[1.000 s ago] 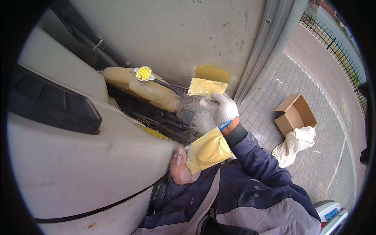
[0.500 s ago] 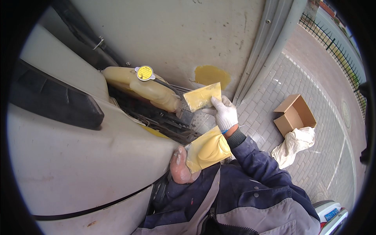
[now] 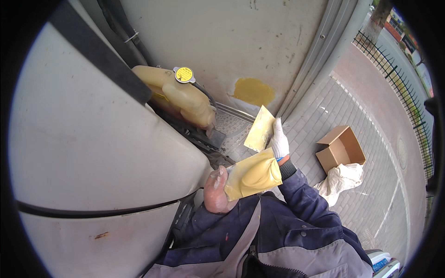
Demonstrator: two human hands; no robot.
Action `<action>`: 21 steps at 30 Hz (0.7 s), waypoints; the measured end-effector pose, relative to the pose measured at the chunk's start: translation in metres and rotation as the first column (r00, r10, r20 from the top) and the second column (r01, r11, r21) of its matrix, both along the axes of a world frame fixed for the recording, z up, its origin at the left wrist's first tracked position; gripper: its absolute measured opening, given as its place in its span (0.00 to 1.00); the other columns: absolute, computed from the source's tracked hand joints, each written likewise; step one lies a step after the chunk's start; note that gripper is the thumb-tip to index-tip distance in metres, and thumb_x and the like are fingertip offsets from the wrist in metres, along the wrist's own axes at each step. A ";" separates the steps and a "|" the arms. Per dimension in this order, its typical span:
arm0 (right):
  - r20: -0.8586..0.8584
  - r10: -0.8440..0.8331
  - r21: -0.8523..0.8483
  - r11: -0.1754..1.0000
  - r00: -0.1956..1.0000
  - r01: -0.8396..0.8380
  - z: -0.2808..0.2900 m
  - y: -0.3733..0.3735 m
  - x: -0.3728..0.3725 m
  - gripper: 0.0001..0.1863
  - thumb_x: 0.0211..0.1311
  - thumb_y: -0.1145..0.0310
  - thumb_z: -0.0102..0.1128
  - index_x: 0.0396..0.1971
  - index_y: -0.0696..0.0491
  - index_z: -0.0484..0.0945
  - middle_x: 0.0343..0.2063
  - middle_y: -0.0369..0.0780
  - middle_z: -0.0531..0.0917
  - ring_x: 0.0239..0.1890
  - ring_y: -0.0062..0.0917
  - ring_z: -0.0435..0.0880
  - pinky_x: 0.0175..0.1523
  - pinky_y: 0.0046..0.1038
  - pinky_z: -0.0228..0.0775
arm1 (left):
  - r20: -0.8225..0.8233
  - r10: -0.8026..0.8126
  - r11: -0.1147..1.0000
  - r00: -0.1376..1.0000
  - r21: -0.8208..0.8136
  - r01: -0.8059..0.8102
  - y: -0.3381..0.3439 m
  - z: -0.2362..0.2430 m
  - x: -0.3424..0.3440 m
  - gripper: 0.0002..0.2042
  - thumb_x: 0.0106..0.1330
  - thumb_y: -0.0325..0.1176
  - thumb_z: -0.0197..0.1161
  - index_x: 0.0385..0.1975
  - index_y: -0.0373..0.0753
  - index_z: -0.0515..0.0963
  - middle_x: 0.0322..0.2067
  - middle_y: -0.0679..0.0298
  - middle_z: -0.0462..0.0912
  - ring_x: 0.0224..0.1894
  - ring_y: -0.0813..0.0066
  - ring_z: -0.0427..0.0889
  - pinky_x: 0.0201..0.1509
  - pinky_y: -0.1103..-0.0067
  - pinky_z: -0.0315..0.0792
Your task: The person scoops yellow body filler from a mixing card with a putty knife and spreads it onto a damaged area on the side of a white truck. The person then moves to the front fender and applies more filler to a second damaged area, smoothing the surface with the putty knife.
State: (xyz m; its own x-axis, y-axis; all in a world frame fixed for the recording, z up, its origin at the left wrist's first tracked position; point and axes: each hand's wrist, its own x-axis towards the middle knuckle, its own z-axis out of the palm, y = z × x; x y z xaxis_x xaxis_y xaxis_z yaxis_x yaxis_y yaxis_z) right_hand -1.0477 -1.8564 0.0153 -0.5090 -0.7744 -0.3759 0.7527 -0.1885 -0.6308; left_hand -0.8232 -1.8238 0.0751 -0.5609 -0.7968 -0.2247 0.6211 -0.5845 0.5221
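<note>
My right hand (image 3: 280, 142), in a white glove, grips a flat yellow spreader (image 3: 259, 129) by its lower edge, blade tilted up toward the white vehicle panel (image 3: 204, 41). A yellow filler patch (image 3: 253, 91) sits on that panel just above the spreader, apart from it. My left hand (image 3: 215, 190), smeared and without a glove, holds a board covered in yellow filler (image 3: 253, 173) right below the right hand. Spreader and board nearly touch.
A translucent yellowish fluid tank (image 3: 178, 95) with a yellow cap (image 3: 184, 74) sits by the dark opening at left. A large white body panel (image 3: 92, 153) fills the left side. On the brick paving lie an open cardboard box (image 3: 341, 148) and a white rag (image 3: 340, 181). A metal fence (image 3: 403, 88) runs far right.
My right hand has brought the spreader down and away from the filler patch, closer to the board in my left hand. The blade has turned more upright.
</note>
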 end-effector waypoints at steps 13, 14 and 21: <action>-0.870 -0.020 -0.096 0.987 -0.493 0.130 0.065 -0.002 -0.016 0.19 0.59 0.77 0.60 0.52 0.53 0.83 0.39 0.46 0.86 0.41 0.45 0.85 0.46 0.42 0.78 | -0.035 -0.021 0.996 0.999 -0.085 0.018 0.033 -0.004 0.024 0.23 0.85 0.41 0.48 0.58 0.22 0.75 0.53 0.47 0.84 0.54 0.59 0.86 0.61 0.65 0.79; -0.822 -0.011 -0.091 0.990 -0.570 0.111 0.078 -0.007 -0.017 0.19 0.58 0.76 0.61 0.51 0.53 0.83 0.39 0.44 0.87 0.40 0.44 0.86 0.46 0.43 0.78 | -0.027 -0.010 0.995 1.000 -0.104 0.007 0.035 -0.005 0.027 0.23 0.85 0.41 0.48 0.58 0.22 0.74 0.53 0.47 0.84 0.54 0.59 0.86 0.61 0.65 0.79; -0.576 0.264 0.058 0.957 -0.774 0.283 0.101 -0.060 0.011 0.12 0.59 0.69 0.61 0.43 0.49 0.80 0.41 0.37 0.84 0.46 0.33 0.86 0.49 0.39 0.78 | 0.088 -0.007 0.985 0.996 -0.171 0.022 0.042 -0.016 0.048 0.23 0.84 0.41 0.50 0.58 0.21 0.72 0.52 0.46 0.83 0.52 0.58 0.86 0.61 0.65 0.79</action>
State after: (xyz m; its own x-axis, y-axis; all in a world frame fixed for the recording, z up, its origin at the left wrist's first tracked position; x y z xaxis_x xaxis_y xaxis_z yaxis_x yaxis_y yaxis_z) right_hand -1.0366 -1.9162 0.1159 -0.0386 -0.8311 0.5548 -0.9932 0.0928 0.0700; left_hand -0.7747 -1.7817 0.0592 -0.5571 -0.8196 -0.1336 0.5609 -0.4900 0.6673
